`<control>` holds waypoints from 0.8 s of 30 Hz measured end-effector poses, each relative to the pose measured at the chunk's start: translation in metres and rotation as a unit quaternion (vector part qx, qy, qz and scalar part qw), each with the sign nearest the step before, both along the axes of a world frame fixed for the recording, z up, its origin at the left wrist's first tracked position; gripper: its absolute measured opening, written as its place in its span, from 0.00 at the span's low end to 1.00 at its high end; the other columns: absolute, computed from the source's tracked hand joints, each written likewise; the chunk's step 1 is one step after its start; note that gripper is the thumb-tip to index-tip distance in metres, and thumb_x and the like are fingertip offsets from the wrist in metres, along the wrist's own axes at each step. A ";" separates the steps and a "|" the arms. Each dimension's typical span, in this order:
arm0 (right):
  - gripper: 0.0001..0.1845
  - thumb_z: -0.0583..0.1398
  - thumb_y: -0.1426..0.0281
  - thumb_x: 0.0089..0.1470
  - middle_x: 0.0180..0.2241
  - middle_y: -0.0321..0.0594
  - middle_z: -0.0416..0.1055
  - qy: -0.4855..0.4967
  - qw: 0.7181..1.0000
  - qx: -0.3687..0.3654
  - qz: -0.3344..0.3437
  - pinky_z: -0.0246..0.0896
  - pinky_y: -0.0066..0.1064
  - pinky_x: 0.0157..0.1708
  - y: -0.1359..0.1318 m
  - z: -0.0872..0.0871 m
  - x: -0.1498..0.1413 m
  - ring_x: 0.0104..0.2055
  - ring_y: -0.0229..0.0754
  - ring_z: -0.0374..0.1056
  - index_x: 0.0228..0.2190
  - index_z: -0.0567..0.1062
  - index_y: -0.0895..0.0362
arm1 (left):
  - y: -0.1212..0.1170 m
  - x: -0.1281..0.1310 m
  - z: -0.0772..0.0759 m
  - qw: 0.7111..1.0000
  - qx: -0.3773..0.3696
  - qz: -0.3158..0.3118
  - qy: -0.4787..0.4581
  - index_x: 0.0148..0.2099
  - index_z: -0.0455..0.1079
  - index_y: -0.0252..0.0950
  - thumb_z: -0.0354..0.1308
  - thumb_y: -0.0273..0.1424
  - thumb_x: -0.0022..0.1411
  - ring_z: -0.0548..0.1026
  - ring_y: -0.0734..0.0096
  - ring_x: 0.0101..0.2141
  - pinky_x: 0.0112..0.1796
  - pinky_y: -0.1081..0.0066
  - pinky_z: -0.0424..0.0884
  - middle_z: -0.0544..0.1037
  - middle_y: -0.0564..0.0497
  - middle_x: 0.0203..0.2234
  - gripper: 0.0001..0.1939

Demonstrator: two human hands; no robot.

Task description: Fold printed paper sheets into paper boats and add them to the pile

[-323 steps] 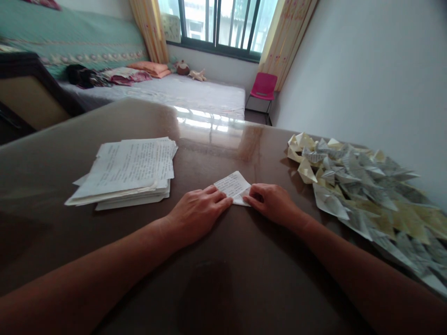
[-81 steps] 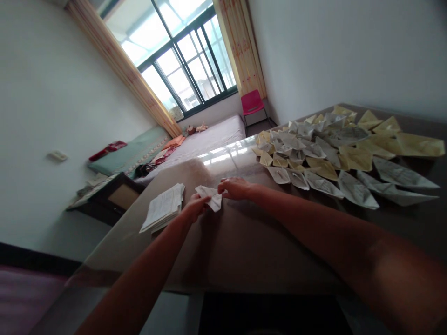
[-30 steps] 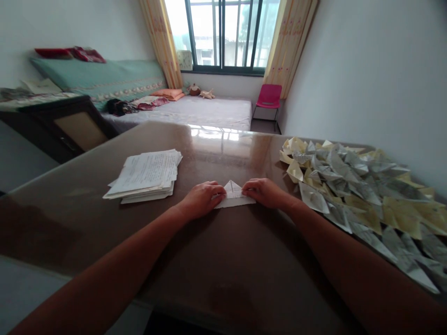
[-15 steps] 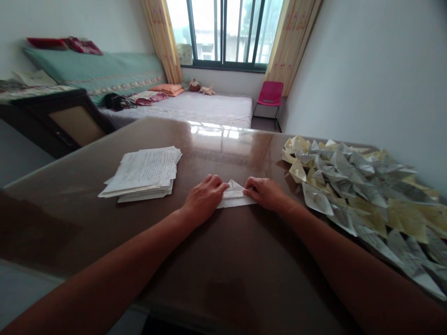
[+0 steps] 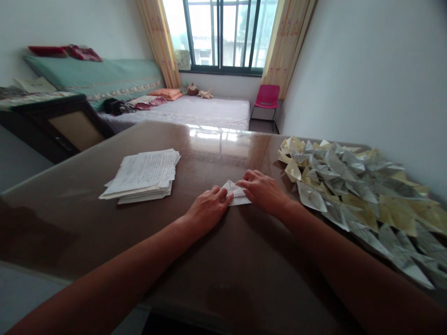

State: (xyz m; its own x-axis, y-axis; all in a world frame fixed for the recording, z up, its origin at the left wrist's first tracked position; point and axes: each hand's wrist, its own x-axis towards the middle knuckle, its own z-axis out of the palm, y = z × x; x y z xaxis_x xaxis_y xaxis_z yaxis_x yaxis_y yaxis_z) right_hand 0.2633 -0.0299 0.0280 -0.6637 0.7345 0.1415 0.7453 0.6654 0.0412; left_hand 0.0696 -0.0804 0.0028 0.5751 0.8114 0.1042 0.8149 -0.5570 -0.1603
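A small white folded paper (image 5: 240,201) lies on the brown table between my hands, its upper edge brought to a triangular point and a flat strip along its bottom. My left hand (image 5: 208,208) presses its fingertips onto the left part of the paper, fingers bent together. From the right, my right hand (image 5: 264,190) grips the other side, thumb and fingers closed at the slanted fold. My fingers cover both ends of the paper.
A stack of handwritten sheets (image 5: 143,174) rests to the left on the table (image 5: 195,288). Many folded paper boats (image 5: 349,172) crowd the right side. Beyond the table are a bed (image 5: 209,111), a pink chair (image 5: 267,96) and a window.
My left hand has slid in over the paper's lower left part. My right hand has shifted up and inward along the right fold. The view has tilted slightly.
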 end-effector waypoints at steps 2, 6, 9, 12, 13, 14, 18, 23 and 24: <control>0.14 0.53 0.71 0.60 0.44 0.42 0.72 -0.040 0.998 -0.021 0.035 0.60 0.32 0.38 -0.011 0.006 -0.005 0.45 0.46 0.68 0.44 0.75 0.49 | -0.001 0.000 0.001 1.000 0.002 0.001 0.003 0.58 0.63 0.35 0.47 0.27 0.67 0.67 0.61 0.43 0.43 0.65 0.68 0.71 0.45 0.43 0.18; 0.18 0.48 0.74 0.61 0.41 0.50 0.75 -0.111 0.992 -0.064 0.013 0.64 0.34 0.35 -0.026 0.009 -0.014 0.41 0.48 0.73 0.48 0.73 0.59 | -0.004 -0.002 0.006 1.000 0.010 0.009 0.021 0.55 0.66 0.37 0.48 0.28 0.67 0.68 0.61 0.43 0.39 0.65 0.68 0.72 0.46 0.44 0.16; 0.20 0.47 0.76 0.61 0.36 0.53 0.77 -0.152 0.985 -0.080 -0.008 0.65 0.35 0.33 -0.029 0.011 -0.014 0.38 0.50 0.74 0.48 0.72 0.64 | -0.008 -0.006 0.014 0.998 0.009 0.033 0.049 0.51 0.70 0.38 0.48 0.27 0.66 0.69 0.60 0.43 0.36 0.64 0.67 0.73 0.46 0.43 0.14; 0.19 0.48 0.75 0.61 0.37 0.57 0.76 -0.170 0.981 -0.088 -0.013 0.66 0.33 0.35 -0.030 0.014 -0.012 0.39 0.49 0.74 0.47 0.73 0.65 | -0.011 -0.008 0.022 0.996 -0.002 0.056 0.071 0.49 0.71 0.36 0.48 0.26 0.66 0.70 0.58 0.42 0.34 0.63 0.66 0.75 0.45 0.41 0.13; 0.18 0.49 0.75 0.60 0.37 0.57 0.76 -0.173 0.981 -0.092 -0.015 0.66 0.32 0.35 -0.031 0.015 -0.011 0.40 0.48 0.74 0.46 0.74 0.64 | -0.012 -0.008 0.024 0.995 -0.007 0.063 0.077 0.48 0.72 0.35 0.48 0.26 0.66 0.71 0.58 0.42 0.34 0.63 0.66 0.75 0.45 0.41 0.13; 0.18 0.49 0.75 0.60 0.38 0.58 0.76 -0.175 0.980 -0.096 -0.017 0.66 0.32 0.36 -0.032 0.016 -0.011 0.40 0.48 0.74 0.46 0.74 0.64 | -0.013 -0.008 0.026 0.994 -0.012 0.069 0.082 0.47 0.72 0.33 0.48 0.26 0.66 0.71 0.57 0.42 0.34 0.62 0.66 0.75 0.44 0.40 0.13; 0.16 0.52 0.75 0.59 0.38 0.57 0.77 -0.158 0.981 -0.112 -0.027 0.65 0.31 0.36 -0.033 0.017 -0.012 0.40 0.48 0.74 0.43 0.77 0.62 | -0.015 -0.009 0.029 0.991 -0.032 0.091 0.092 0.42 0.74 0.30 0.50 0.24 0.63 0.71 0.54 0.42 0.33 0.61 0.67 0.76 0.42 0.37 0.11; 0.14 0.53 0.69 0.60 0.36 0.53 0.76 -0.095 0.989 -0.091 -0.072 0.63 0.32 0.36 -0.017 0.012 -0.010 0.40 0.48 0.72 0.36 0.78 0.58 | -0.008 -0.017 0.028 0.995 -0.035 0.090 0.036 0.36 0.75 0.35 0.51 0.22 0.61 0.70 0.58 0.42 0.33 0.65 0.67 0.76 0.43 0.38 0.11; 0.14 0.52 0.66 0.61 0.39 0.52 0.75 -0.071 0.992 -0.068 -0.081 0.63 0.32 0.36 -0.012 0.009 -0.009 0.42 0.48 0.71 0.37 0.77 0.57 | -0.006 -0.019 0.027 0.996 -0.031 0.087 0.019 0.35 0.74 0.36 0.51 0.23 0.61 0.70 0.59 0.42 0.33 0.66 0.68 0.75 0.44 0.38 0.11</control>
State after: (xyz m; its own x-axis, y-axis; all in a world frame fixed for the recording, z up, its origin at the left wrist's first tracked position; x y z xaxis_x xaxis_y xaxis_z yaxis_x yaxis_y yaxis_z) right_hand 0.2545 -0.0419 0.0371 -0.5412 0.8393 -0.0521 0.8363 0.5437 0.0708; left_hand 0.0510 -0.0866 0.0302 0.4285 0.9030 0.0304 0.8935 -0.4185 -0.1629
